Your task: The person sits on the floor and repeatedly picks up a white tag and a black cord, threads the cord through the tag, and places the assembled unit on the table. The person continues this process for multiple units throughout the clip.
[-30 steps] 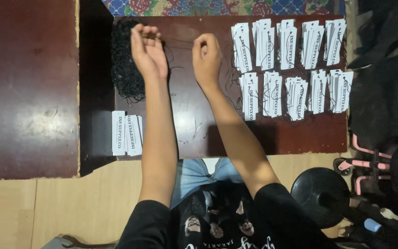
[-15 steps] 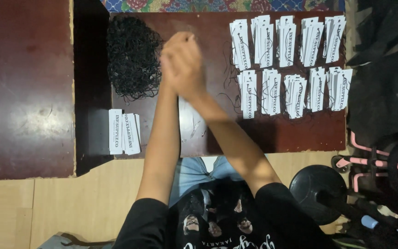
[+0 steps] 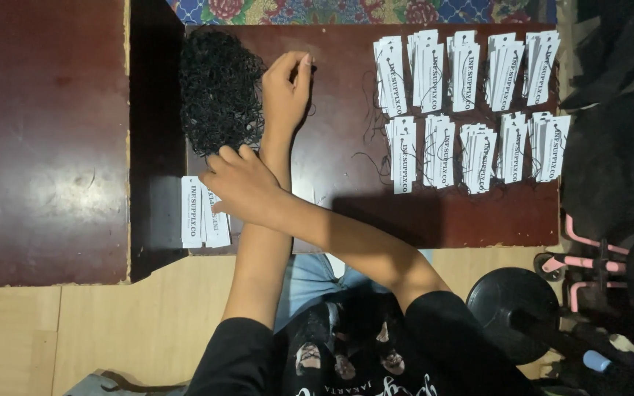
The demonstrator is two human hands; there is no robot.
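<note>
My left hand point(image 3: 288, 84) is at the far side of the dark red table point(image 3: 332, 213), beside a tangled pile of black strings point(image 3: 218, 88). Its fingertips are pinched together on a thin black string. My right hand point(image 3: 240, 183) crosses over my left forearm. It lies on a small stack of white paper tags point(image 3: 198, 213) near the table's front left corner, fingers curled over the top tag. Part of the stack is hidden under the hand.
Two rows of strung white tag bundles point(image 3: 471, 95) fill the table's right half. A second dark red tabletop point(image 3: 45, 139) lies to the left across a dark gap. A black round stool point(image 3: 511, 308) and pink metal frame point(image 3: 610, 264) stand at the right.
Half a second ago both hands were clasped together over the table's middle. Now the left hand has gone up beside the string pile and the right has dropped left onto the tag stack.
</note>
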